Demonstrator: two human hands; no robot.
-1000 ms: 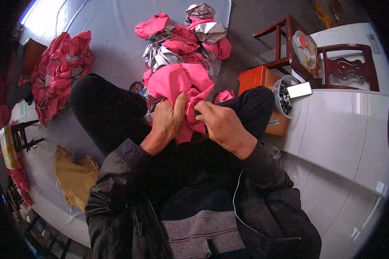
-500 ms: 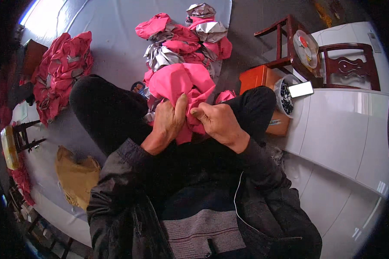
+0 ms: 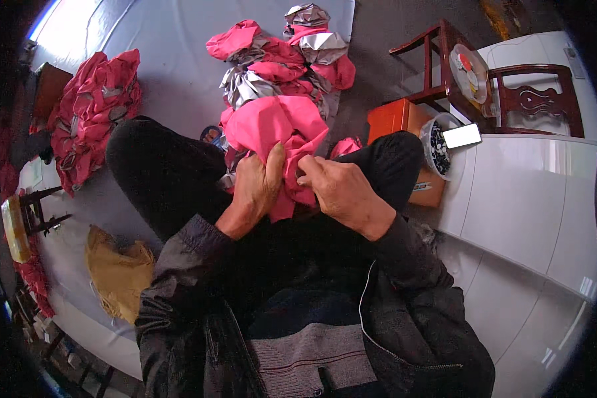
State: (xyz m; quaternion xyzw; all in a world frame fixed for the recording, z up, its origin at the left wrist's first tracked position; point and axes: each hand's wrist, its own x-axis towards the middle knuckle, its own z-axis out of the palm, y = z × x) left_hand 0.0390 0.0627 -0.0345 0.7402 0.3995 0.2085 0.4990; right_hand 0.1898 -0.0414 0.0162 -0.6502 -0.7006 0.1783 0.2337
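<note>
We are holding the pink cloth [image 3: 272, 126] between our knees [image 3: 136, 149]. Our left hand [image 3: 259, 182] is pinching its folds; our right hand [image 3: 345, 192] is resting curled against it, holding what we cannot tell. It is seeming light, soft, perhaps slippery; thick gathered folds are offering the surest grip.

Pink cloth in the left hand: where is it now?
Head view, upper centre: the pink cloth is held in the left hand, with the right hand at its right side, just below the pink-and-silver heap.
</note>
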